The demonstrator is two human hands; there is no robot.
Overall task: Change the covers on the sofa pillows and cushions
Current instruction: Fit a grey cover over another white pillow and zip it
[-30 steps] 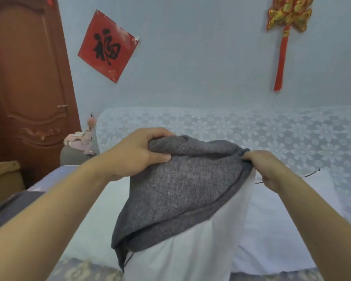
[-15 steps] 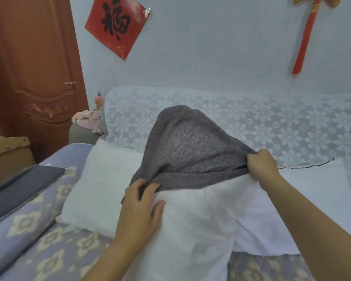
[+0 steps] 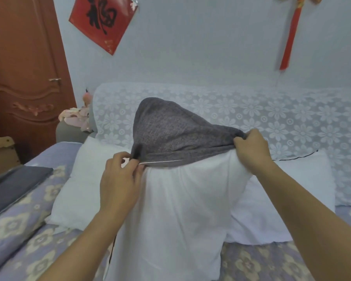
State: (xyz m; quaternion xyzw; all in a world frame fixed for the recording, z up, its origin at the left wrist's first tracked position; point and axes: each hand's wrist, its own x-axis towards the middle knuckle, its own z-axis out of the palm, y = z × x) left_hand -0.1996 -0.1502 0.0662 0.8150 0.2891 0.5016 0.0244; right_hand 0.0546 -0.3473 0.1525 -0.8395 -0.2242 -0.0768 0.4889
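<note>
My left hand (image 3: 120, 177) had left the white pillow insert (image 3: 180, 209) and pinched the grey woven cover's (image 3: 170, 134) open edge; my right hand (image 3: 251, 147) gripped the other corner. The cover capped only the top, seemingly coming off.

Two bare forearms, sleeveless, no jewellery

Three white pillows (image 3: 170, 209) (image 3: 73, 189) (image 3: 288, 199), one grey cover (image 3: 176, 136), two hands (image 3: 120, 179) (image 3: 251, 147), two red wall hangings (image 3: 102, 19) (image 3: 290, 35).
</note>
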